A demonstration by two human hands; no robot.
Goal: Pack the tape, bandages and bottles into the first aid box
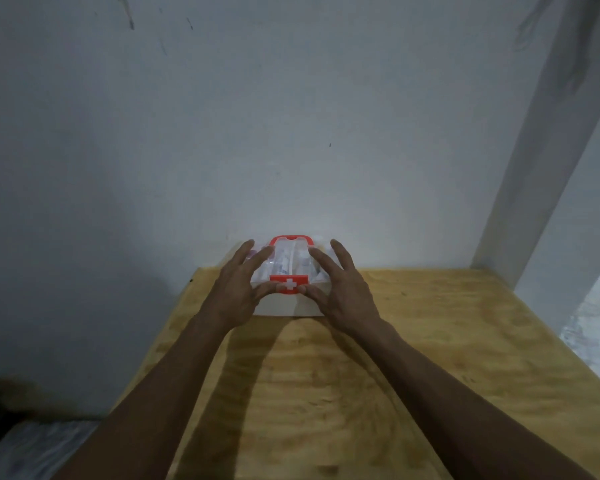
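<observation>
A white first aid box (284,304) with a clear lid stands at the far edge of the wooden table (430,358), against the wall. The lid carries a red handle (291,239) and a red latch with a white cross (289,284). Pale shapes show dimly through the lid; I cannot tell which items they are. My left hand (238,289) lies on the lid's left side, fingers spread, thumb beside the latch. My right hand (343,289) lies on the lid's right side the same way, thumb at the latch's right end.
A grey-white wall (291,133) rises right behind the box. A white pillar (551,168) stands at the right. The table's left edge drops to a dark floor (32,445); pale flooring shows beyond the right edge.
</observation>
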